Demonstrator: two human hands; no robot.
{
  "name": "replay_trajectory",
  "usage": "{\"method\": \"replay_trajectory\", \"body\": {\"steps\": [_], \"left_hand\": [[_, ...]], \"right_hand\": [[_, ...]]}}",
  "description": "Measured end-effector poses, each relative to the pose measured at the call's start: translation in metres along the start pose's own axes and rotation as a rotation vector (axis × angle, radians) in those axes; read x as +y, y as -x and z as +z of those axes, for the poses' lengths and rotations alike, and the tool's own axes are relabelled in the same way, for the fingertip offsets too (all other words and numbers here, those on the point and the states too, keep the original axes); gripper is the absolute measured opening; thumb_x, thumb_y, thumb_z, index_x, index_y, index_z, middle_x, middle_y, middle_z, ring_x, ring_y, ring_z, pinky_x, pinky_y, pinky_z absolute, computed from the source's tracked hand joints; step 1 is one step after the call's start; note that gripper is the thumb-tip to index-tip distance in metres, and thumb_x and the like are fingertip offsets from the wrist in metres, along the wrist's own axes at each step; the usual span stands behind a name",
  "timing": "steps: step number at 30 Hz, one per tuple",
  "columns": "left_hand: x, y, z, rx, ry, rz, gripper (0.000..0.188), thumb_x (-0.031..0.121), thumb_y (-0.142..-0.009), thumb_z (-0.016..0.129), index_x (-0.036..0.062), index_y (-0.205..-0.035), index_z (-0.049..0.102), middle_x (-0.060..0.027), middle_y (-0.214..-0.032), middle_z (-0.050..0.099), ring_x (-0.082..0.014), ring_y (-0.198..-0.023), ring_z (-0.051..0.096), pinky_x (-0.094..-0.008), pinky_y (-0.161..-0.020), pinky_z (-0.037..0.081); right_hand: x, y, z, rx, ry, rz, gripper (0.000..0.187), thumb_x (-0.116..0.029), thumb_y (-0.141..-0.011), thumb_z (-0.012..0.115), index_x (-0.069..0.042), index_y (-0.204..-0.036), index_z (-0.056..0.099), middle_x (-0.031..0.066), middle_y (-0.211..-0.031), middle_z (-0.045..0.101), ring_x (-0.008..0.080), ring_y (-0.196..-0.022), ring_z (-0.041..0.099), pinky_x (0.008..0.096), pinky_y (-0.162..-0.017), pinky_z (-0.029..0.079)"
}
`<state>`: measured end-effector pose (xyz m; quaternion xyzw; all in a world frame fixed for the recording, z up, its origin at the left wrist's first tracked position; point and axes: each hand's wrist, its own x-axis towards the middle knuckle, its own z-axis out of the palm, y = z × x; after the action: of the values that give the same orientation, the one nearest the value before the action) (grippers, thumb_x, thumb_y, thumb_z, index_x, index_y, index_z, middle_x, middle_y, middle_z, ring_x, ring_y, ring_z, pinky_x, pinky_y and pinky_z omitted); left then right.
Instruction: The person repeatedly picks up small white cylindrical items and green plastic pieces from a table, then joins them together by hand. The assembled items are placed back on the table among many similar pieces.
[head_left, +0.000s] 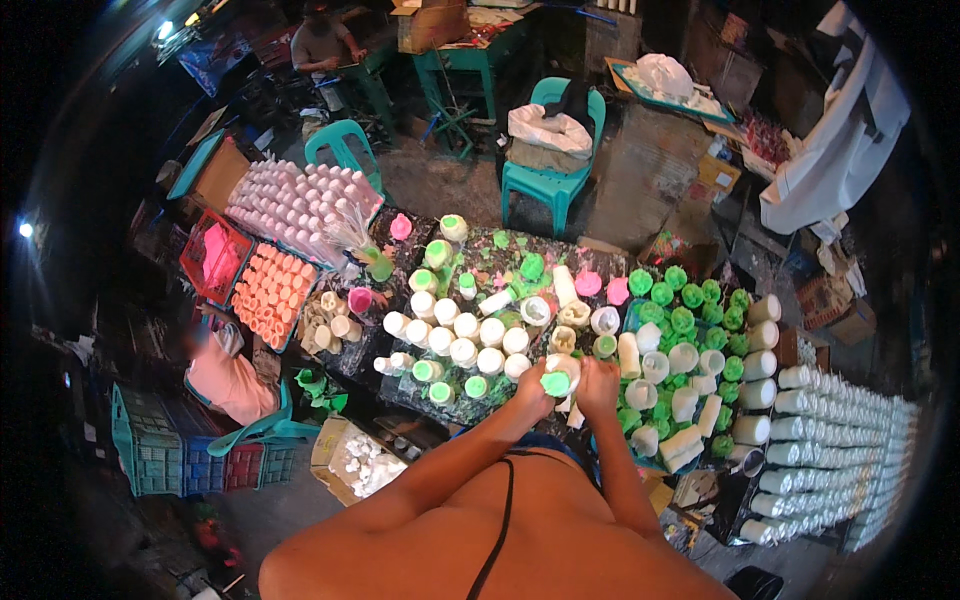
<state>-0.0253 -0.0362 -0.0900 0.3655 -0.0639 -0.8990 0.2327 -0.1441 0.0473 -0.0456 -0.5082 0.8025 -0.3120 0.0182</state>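
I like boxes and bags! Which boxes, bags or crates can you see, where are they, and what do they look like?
Brown cardboard box: top centre, on the green table.
White plastic bag: bulging, on the teal plastic chair.
Red plastic crate: left, holding pink things.
Teal plastic crate: lower left, on the floor.
Open cardboard box: near the left forearm, holding white pieces.

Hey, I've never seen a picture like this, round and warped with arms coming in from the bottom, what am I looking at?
This is one view from a fisheye camera worn on a person's head, looking down, so edges bend. The two bare arms are the wearer's own. The left hand and right hand together hold a white bottle with a green cap over a paint-spattered worktable. On it stand more white bottles; to the right lies a heap of green caps, and farther right rows of white bottles. Another person sits at the left.
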Motion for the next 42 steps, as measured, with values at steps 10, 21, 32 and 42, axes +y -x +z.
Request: {"method": "replay_trajectory", "body": {"steps": [10,21,32,42], "left_hand": [[0.009,0.007,-0.015,0.089,0.035,0.019,0.032,0.03,-0.109,0.044,0.0064,-0.121,0.062,-0.0103,-0.114,0.07,-0.0245,-0.101,0.069,-0.0418,-0.09,0.057],[0.032,0.025,0.006,0.05,0.048,0.064,0.039,0.031,-0.109,0.038,0.0021,-0.126,0.059,-0.0155,-0.119,0.067,-0.0312,-0.11,0.066,-0.0498,-0.1,0.052],[0.034,0.022,-0.005,0.012,-0.063,0.113,0.029,0.021,-0.108,0.043,0.0001,-0.122,0.059,-0.014,-0.112,0.068,-0.0288,-0.097,0.069,-0.0461,-0.088,0.058],[0.021,0.009,-0.027,0.142,-0.061,0.091,0.04,0.029,-0.113,0.031,-0.0004,-0.132,0.05,-0.0173,-0.124,0.064,-0.0321,-0.111,0.066,-0.047,-0.097,0.056]], "right_hand": [[-0.013,-0.004,0.009,-0.003,-0.196,-0.073,0.031,-0.016,-0.102,0.048,0.001,-0.078,0.059,0.025,-0.07,0.059,0.0464,-0.066,0.059,0.0553,-0.065,0.045],[-0.07,-0.002,-0.043,0.054,-0.16,-0.232,0.038,-0.013,-0.084,0.06,0.001,-0.119,0.06,0.0203,-0.117,0.061,0.0413,-0.107,0.057,0.0513,-0.097,0.044],[-0.067,0.009,-0.022,0.056,-0.265,-0.203,0.055,-0.024,-0.072,0.085,0.001,-0.116,0.065,0.0194,-0.122,0.062,0.039,-0.111,0.061,0.0464,-0.097,0.05],[-0.072,0.018,-0.017,0.106,-0.359,-0.16,0.048,-0.012,-0.069,0.086,0.003,-0.11,0.065,0.0196,-0.112,0.066,0.0365,-0.103,0.067,0.0416,-0.088,0.057]]}}
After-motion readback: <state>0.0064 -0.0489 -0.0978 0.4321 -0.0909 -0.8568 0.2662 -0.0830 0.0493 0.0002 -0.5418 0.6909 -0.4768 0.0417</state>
